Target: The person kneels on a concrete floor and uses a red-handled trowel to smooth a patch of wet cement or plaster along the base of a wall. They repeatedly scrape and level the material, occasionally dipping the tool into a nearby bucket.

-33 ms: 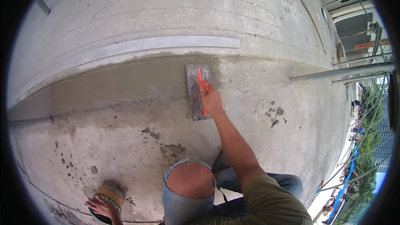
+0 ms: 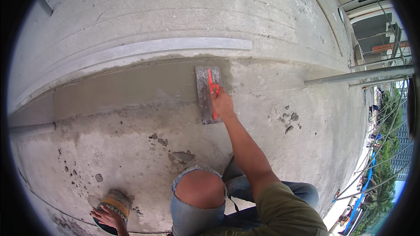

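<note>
My right hand [image 2: 224,105] is closed round the red handle of a plastering trowel [image 2: 204,107]. The trowel's grey, smeared rectangular blade lies against the concrete, at the right end of a smooth, damp strip of mortar [image 2: 118,86]. At the lower left, my left hand [image 2: 109,219] is on a bucket [image 2: 117,200] with a yellow and dark printed band. Its fingers lie over the bucket's side, and the thumb is hidden. What the bucket holds does not show.
A long pale straight strip [image 2: 183,43] lies along the mortar's far edge. Metal poles [image 2: 358,76] meet the concrete at right and left. Chipped holes [image 2: 183,156] pit the surface near my bent knee [image 2: 199,188]. Scaffolding and trees [image 2: 380,196] appear at far right.
My right hand and the trowel have shifted very slightly away from me, up the picture. The left hand and the bucket look the same.
</note>
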A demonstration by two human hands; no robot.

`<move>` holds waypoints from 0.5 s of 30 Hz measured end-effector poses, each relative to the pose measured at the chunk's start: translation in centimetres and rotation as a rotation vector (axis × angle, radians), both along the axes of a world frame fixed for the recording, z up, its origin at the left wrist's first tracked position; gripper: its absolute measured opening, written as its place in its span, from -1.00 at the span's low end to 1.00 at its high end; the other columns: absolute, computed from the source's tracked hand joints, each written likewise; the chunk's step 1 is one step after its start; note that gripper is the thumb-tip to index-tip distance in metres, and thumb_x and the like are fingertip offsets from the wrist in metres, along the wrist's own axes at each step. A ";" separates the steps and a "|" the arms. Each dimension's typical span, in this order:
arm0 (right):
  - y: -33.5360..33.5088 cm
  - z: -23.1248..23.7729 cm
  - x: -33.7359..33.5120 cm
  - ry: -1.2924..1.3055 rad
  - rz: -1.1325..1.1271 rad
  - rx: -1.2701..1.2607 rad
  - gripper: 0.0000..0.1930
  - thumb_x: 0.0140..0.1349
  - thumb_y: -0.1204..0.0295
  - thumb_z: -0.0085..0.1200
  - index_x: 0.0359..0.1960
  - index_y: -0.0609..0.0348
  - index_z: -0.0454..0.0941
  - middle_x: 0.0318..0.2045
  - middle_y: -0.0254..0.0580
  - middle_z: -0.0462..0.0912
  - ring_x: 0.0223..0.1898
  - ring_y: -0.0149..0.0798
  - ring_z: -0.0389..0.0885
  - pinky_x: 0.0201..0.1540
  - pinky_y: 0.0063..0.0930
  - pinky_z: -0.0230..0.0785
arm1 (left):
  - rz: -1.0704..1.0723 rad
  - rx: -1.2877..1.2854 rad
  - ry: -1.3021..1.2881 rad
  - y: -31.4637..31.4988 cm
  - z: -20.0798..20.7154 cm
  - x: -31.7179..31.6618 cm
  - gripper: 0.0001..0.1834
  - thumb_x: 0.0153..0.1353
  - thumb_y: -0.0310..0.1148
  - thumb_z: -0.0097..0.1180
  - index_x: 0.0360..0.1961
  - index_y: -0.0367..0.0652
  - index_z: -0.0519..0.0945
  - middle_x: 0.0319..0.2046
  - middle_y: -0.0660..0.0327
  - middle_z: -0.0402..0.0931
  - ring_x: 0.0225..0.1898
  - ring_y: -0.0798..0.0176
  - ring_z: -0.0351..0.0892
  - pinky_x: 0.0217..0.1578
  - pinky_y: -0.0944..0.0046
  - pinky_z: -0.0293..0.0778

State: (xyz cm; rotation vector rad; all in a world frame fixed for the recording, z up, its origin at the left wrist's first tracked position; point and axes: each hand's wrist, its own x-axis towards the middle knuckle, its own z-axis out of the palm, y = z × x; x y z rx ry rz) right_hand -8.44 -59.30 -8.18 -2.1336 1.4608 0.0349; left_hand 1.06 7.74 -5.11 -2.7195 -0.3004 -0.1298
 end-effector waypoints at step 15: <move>-2.7 -1.2 1.5 0.118 0.053 0.017 -0.50 0.24 0.16 -0.09 0.10 0.25 0.29 -0.27 0.30 0.59 -0.17 0.28 0.55 -0.06 0.03 0.40 | 0.018 0.046 0.023 -0.3 0.1 0.1 -0.22 0.32 0.25 -0.55 0.32 -0.13 0.13 0.34 0.01 -0.01 0.30 -0.04 0.10 0.19 -0.16 0.05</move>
